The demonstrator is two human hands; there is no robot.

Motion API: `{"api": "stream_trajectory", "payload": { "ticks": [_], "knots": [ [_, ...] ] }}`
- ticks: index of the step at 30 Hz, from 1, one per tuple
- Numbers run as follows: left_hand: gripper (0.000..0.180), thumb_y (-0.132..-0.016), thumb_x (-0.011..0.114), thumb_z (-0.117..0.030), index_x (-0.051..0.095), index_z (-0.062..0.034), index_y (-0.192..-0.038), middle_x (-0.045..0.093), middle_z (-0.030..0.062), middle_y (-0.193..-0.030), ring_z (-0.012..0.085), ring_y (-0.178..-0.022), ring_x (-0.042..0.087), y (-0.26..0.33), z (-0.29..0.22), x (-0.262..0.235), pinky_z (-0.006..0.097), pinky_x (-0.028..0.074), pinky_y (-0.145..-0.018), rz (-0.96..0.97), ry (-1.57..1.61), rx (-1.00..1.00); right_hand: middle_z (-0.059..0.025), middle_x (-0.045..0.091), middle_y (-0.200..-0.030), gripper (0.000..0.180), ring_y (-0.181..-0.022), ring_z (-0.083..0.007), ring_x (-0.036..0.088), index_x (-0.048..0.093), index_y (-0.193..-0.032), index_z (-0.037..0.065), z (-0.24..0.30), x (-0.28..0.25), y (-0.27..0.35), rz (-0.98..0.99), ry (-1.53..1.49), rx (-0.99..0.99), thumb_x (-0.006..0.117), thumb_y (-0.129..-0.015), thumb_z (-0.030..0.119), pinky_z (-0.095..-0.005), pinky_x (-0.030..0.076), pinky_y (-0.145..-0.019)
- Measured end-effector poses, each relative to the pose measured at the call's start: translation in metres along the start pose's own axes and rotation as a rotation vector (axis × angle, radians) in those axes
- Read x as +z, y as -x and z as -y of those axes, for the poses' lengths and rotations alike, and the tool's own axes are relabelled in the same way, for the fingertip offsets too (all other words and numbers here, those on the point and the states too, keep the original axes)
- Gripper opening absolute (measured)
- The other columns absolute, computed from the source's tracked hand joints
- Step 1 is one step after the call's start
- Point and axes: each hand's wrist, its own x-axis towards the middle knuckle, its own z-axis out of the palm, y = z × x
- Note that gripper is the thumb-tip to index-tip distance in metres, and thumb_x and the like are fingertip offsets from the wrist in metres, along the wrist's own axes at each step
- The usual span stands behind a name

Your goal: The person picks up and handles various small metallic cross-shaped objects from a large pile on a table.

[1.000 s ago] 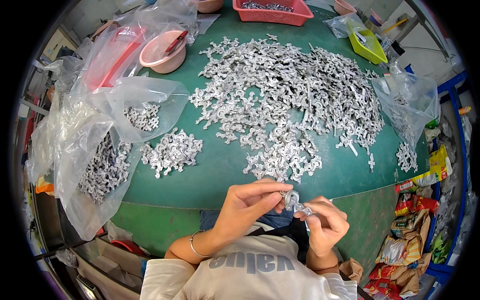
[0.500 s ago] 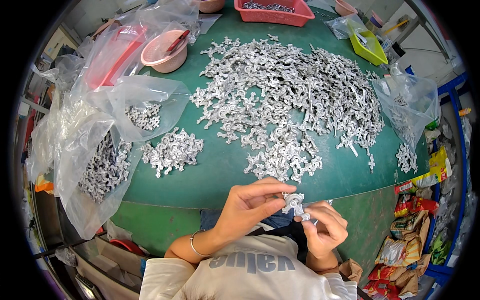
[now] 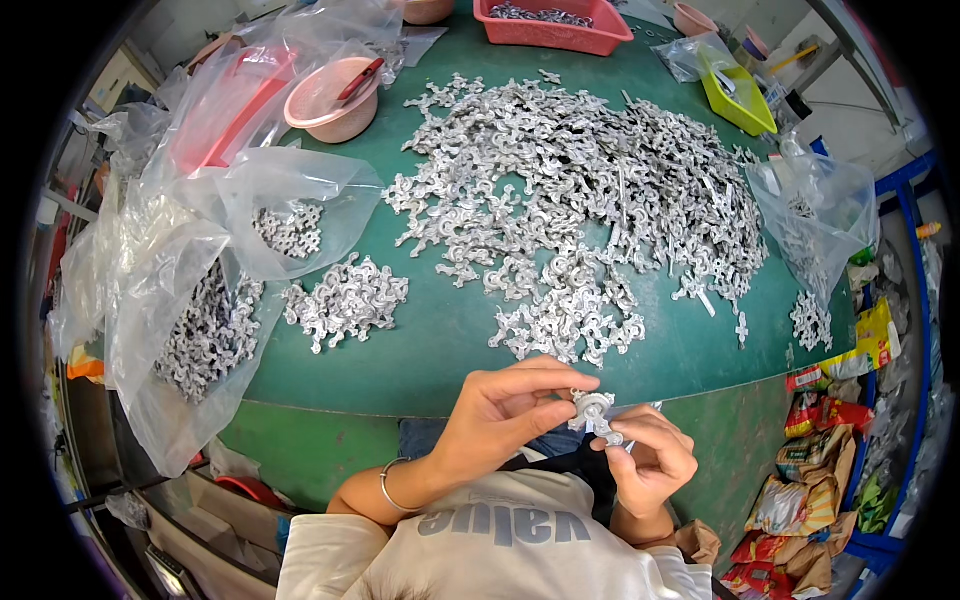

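Between my two hands, just off the near edge of the table, is a small silver-grey cast metal part (image 3: 592,404) with a round raised middle and short arms. My left hand (image 3: 515,405) pinches its left side between thumb and fingers. A narrower silver piece (image 3: 611,436) at its lower right is pinched by my right hand (image 3: 652,455); I cannot tell whether the two are joined. A large heap of similar metal parts (image 3: 570,170) spreads over the green table (image 3: 440,350) beyond my hands. To the left lies a smaller pile of metal parts (image 3: 347,302).
Clear plastic bags (image 3: 150,290) holding metal parts cover the table's left side; another bag (image 3: 815,215) hangs at the right edge. A pink bowl (image 3: 335,120), a red tray (image 3: 555,33) and a yellow-green basket (image 3: 740,100) stand farther back. Colourful packets (image 3: 805,480) fill a blue rack (image 3: 925,330) at right.
The held metal part has tilted slightly and shifted a little to the right between my fingers. Both hands keep their pinch; the piles look the same.
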Motion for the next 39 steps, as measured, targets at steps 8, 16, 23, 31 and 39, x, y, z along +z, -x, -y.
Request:
{"api": "stream_trajectory", "payload": {
  "ticks": [8, 16, 23, 31, 39],
  "knots": [
    [0.022, -0.082, 0.053, 0.002, 0.055, 0.0052, -0.103, 0.053, 0.0095, -0.098, 0.0124, -0.086, 0.051, -0.001, -0.001, 0.002, 0.024, 0.043, -0.074, 0.007, 0.074, -0.047, -0.0152, 0.06, -0.067, 0.013, -0.058, -0.0198, 0.057, 0.057, -0.083, -0.009, 0.001, 0.002, 0.007, -0.057, -0.145, 0.128, 0.06, -0.072, -0.002, -0.0271, 0.044, -0.053],
    [0.009, -0.085, 0.053, -0.006, 0.053, 0.0031, -0.084, 0.055, 0.0075, -0.085, 0.0113, -0.074, 0.054, -0.002, 0.01, 0.0, 0.024, 0.045, -0.066, -0.07, 0.018, -0.119, -0.0147, 0.058, -0.065, 0.02, -0.057, -0.0165, 0.053, 0.052, -0.077, -0.006, -0.001, 0.007, 0.006, -0.035, -0.257, 0.279, 0.043, -0.087, 0.008, -0.0262, 0.042, -0.053],
    [0.011, -0.085, 0.053, -0.009, 0.052, 0.0025, -0.085, 0.055, 0.0082, -0.085, 0.0121, -0.072, 0.055, -0.002, 0.01, 0.002, 0.024, 0.046, -0.065, -0.088, 0.061, -0.104, -0.0139, 0.058, -0.065, 0.022, -0.059, -0.0156, 0.052, 0.052, -0.078, -0.006, -0.002, 0.006, 0.006, -0.021, -0.371, 0.334, 0.043, -0.089, 0.011, -0.0266, 0.042, -0.056],
    [0.012, -0.086, 0.052, -0.009, 0.051, 0.0031, -0.089, 0.055, 0.0074, -0.085, 0.0111, -0.072, 0.055, -0.003, 0.011, 0.004, 0.024, 0.046, -0.066, -0.115, 0.116, -0.135, -0.0144, 0.058, -0.066, 0.022, -0.059, -0.0159, 0.051, 0.052, -0.079, -0.006, -0.003, 0.004, 0.006, -0.011, -0.373, 0.326, 0.044, -0.089, 0.012, -0.0266, 0.042, -0.056],
    [0.019, -0.085, 0.051, -0.003, 0.054, 0.0058, -0.102, 0.057, 0.007, -0.089, 0.0098, -0.08, 0.054, -0.017, -0.002, 0.021, 0.023, 0.046, -0.07, -0.007, 0.045, -0.092, -0.0156, 0.058, -0.069, 0.023, -0.063, -0.0208, 0.055, 0.051, -0.078, -0.007, 0.002, -0.002, 0.004, -0.07, -0.305, 0.177, 0.046, -0.088, 0.014, -0.0303, 0.045, -0.057]
  ]
}}
